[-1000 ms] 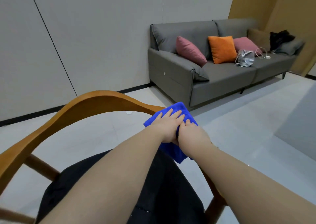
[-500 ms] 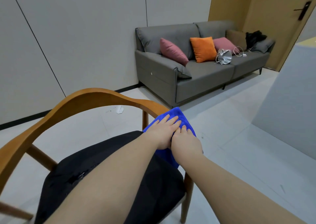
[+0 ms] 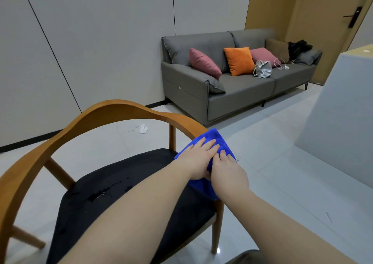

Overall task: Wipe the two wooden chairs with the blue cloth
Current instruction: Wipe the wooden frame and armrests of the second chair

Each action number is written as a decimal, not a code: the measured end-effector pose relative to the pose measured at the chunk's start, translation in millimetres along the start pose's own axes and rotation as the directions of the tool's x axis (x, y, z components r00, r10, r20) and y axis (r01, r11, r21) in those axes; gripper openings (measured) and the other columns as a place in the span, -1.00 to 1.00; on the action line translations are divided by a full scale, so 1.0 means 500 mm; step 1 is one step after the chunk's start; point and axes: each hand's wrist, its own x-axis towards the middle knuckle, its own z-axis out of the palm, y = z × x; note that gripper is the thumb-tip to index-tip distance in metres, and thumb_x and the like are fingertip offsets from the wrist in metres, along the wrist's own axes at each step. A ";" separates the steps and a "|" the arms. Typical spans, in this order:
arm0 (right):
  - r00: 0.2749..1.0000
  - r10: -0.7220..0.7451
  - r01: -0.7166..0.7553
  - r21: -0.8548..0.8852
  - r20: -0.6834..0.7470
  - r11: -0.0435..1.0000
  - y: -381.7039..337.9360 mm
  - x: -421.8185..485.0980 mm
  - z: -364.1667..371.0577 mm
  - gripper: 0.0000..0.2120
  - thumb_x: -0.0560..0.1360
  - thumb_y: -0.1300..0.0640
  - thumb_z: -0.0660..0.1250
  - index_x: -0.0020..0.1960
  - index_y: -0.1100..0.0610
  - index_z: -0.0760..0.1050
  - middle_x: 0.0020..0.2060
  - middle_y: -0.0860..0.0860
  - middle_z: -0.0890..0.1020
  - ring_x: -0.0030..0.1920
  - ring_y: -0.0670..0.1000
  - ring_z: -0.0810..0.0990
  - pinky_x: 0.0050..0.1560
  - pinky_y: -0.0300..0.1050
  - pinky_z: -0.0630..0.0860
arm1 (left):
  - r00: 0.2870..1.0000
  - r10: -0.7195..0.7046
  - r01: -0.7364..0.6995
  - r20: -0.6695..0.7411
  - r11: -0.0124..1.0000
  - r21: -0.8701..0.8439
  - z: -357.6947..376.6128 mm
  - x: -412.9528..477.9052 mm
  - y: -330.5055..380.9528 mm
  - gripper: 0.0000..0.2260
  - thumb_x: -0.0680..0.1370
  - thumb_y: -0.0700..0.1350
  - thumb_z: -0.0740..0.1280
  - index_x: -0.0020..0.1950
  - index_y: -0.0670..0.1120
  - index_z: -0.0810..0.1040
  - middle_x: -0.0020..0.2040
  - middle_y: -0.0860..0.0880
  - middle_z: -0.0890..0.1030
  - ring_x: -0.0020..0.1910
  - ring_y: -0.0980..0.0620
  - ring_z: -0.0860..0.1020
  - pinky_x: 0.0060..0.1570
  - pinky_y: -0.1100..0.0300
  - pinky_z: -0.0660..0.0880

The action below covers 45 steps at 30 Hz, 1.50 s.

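Note:
A wooden chair [image 3: 113, 110] with a curved back rail and a black seat [image 3: 129, 185] stands right in front of me. A blue cloth [image 3: 219, 140] is draped over the right end of its rail. My left hand [image 3: 198, 156] lies flat on the cloth with straight fingers, pressing it on the rail. Beside it, my right hand [image 3: 228, 171] presses the cloth too, fingers forward, their tips curving down over it. The rail's end is hidden under cloth and hands. Only one chair is in view.
A grey sofa [image 3: 238, 90] with pink and orange cushions and a silver bag stands against the far wall. A large pale block [image 3: 341, 114] rises at the right. A scrap of white paper [image 3: 143, 129] lies on the tiled floor beyond the chair.
Both hands and the cloth stay on the rail's right end, perhaps slid slightly down it. My view has drawn back, showing more of the seat and the chair's front leg.

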 end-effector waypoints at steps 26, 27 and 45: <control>0.984 -0.142 0.130 -0.115 -0.108 0.985 -0.024 0.112 0.025 -0.39 0.60 0.03 0.28 0.54 0.16 0.13 0.49 0.07 0.29 0.49 0.06 0.27 0.40 -0.06 0.34 | 0.970 0.046 -0.047 -0.241 0.999 0.001 0.019 0.006 -0.098 -0.33 0.61 0.12 0.29 0.63 0.00 0.06 0.63 0.01 0.05 0.61 0.00 -0.06 0.56 0.05 -0.08; 0.981 -0.152 0.137 -0.127 -0.117 0.982 -0.026 0.119 0.025 -0.39 0.60 0.03 0.29 0.54 0.16 0.12 0.49 0.08 0.29 0.49 0.06 0.27 0.40 -0.07 0.34 | 0.967 0.045 -0.048 -0.251 0.999 -0.007 0.020 0.011 -0.106 -0.33 0.60 0.11 0.29 0.63 0.00 0.07 0.63 0.01 0.06 0.61 0.00 -0.05 0.56 0.05 -0.07; 0.944 -0.182 0.124 -0.215 -0.274 0.969 -0.100 0.286 0.044 -0.54 0.55 0.03 0.35 0.37 0.09 0.29 0.16 0.03 0.49 0.13 0.06 0.48 -0.23 -0.09 0.28 | 0.920 -0.027 0.013 -0.392 0.999 -0.039 0.030 0.095 -0.271 -0.45 0.56 0.01 0.39 0.53 0.01 0.33 0.56 0.03 0.29 0.57 -0.01 0.17 0.51 0.07 0.11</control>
